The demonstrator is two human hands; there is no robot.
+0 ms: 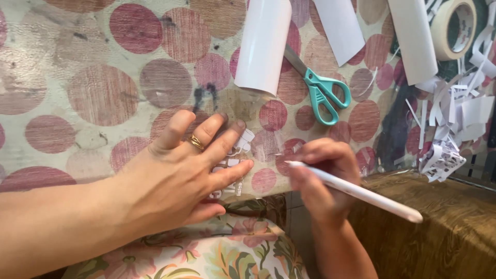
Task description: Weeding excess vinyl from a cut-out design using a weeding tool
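Spotted tablecloth (103,93), cream w/ faded maroon circles, covers the work surface; brown wood-look ledge (444,227) at lower right, floral fabric (227,253) at the near edge. Left hand (175,181) lies flat, fingers spread wide, pressing down a small white cut-out paper piece (238,155) that peeks out under the fingertips, just at the table's near edge. Right hand (323,178) is closed around a white pen-like tool (356,192), tip aimed left toward the piece, close to it but apparently not touching; whether it's a pen or a craft knife I can't tell. Further back: a rolled white sheet (262,44), teal-handled scissors (323,93) just beside it, more white strips (413,36), a roll of masking tape (454,26), and a heap of paper scraps (454,119) at right. To do this well, imo: keep the flat hand's pressure even so the thin paper can't shift, keep fingertips out of the tool's path, bring the tip in at a low angle w/ light strokes, since fine cut-outs probably tear easily.
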